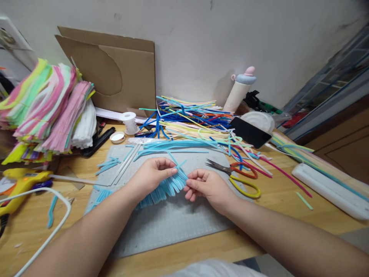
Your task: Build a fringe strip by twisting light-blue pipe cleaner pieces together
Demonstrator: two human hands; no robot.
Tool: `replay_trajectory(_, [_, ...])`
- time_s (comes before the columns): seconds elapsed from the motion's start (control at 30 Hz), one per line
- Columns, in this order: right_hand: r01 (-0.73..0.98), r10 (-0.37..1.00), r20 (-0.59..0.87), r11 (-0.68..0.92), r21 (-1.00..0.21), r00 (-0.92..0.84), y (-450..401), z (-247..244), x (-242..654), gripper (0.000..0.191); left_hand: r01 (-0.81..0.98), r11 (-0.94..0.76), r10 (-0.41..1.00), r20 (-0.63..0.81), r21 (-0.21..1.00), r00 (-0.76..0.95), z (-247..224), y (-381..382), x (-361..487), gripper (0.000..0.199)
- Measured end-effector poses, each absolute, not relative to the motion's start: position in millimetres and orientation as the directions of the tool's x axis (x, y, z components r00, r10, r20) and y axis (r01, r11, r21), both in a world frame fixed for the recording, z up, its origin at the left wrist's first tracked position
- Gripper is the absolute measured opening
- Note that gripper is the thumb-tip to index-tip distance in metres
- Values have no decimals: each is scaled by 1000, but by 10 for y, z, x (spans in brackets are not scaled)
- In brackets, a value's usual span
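Over the grey cutting mat, a fringe of light-blue pipe cleaners hangs from my hands in a row of short lengths. My left hand is closed on its upper edge, where two stems cross and stick up. At its right end, the fingers of my right hand pinch the fringe. Long blue pipe cleaners lie behind my hands. Short cut pieces rest on the mat's left side, beside thin metal rods. Scissors with orange and yellow handles lie open to the right.
A yellow glue gun and its white cable are at left, below bundled pipe cleaners. Loose coloured stems, a phone and a bottle stand behind. A white power strip lies right.
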State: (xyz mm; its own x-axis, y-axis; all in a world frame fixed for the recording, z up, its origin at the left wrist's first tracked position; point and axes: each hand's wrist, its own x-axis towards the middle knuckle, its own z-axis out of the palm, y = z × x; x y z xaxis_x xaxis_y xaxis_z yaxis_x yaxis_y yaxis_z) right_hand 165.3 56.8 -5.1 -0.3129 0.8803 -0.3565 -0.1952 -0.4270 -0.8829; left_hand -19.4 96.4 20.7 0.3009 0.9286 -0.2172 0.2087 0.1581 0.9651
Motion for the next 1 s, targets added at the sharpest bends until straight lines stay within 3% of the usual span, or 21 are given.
replay_trajectory(0.23, [-160, 866, -342, -420, -894, -364, 551, -46, 1652, 37, 192, 222, 905, -275, 956, 324, 204, 951, -200, 31])
replay_trajectory(0.67, [-107, 848, -354, -425, -899, -395, 538, -35, 1638, 39, 191, 193, 920, -246, 962, 306, 225, 937, -188, 28])
replay_trajectory(0.87, [-78, 819, -363, -439, -895, -444, 540, -32, 1666, 39, 171, 195, 864, -252, 966, 437, 244, 943, -198, 29])
replay_trajectory(1.0, [-80, 812, -362, -443, -893, -458, 539, -24, 1668, 39, 218, 136, 879, -219, 966, 423, 227, 949, -200, 28])
